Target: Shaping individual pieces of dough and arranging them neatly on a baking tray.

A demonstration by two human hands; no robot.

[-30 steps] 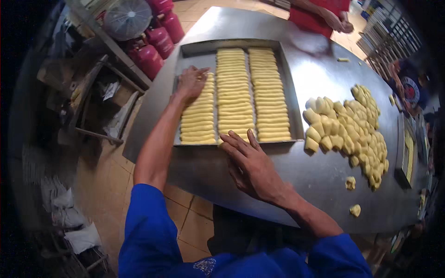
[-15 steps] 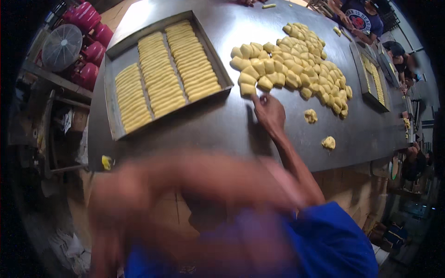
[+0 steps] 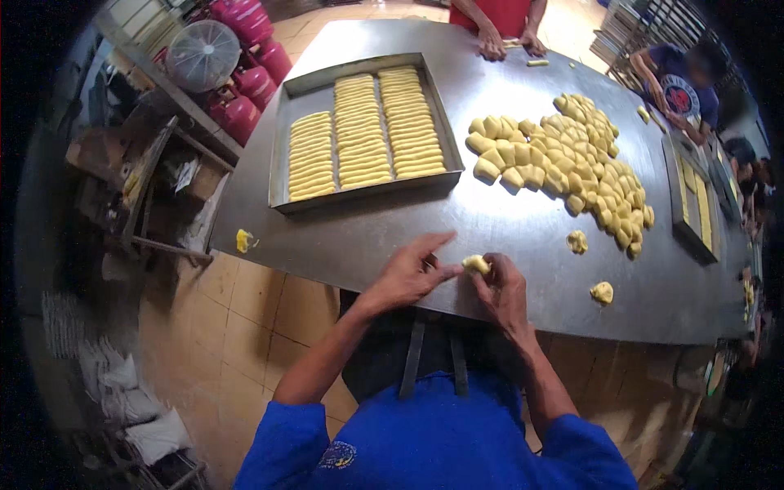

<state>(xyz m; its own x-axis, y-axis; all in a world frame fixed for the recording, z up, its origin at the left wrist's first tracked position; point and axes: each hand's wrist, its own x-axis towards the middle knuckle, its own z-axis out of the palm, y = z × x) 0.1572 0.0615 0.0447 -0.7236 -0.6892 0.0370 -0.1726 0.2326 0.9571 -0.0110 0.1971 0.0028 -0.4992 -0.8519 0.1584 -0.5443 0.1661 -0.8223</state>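
At the near edge of the steel table (image 3: 359,237), my right hand (image 3: 500,290) grips a small yellow dough piece (image 3: 476,263) with thumb and fingers. Just left of it, my left hand (image 3: 412,273) is open, its fingers spread toward that piece. Behind them a square metal tray (image 3: 317,202) holds three rows of thin dough sticks (image 3: 361,131), the left row shorter than the others. To the right lies a spread of many dough lumps (image 3: 563,155), with two loose lumps (image 3: 576,242) nearer me.
A person in red (image 3: 494,16) works at the far edge, another in navy (image 3: 678,82) at the right, beside a second tray (image 3: 709,245) of dough sticks. Pink gas cylinders (image 3: 237,114), a fan guard (image 3: 202,55) and a low wooden rack (image 3: 167,196) stand left of the table.
My left hand left the tray and came down beside my right hand. My right hand, at the lumps half a second ago, is now back near the edge with a dough piece.
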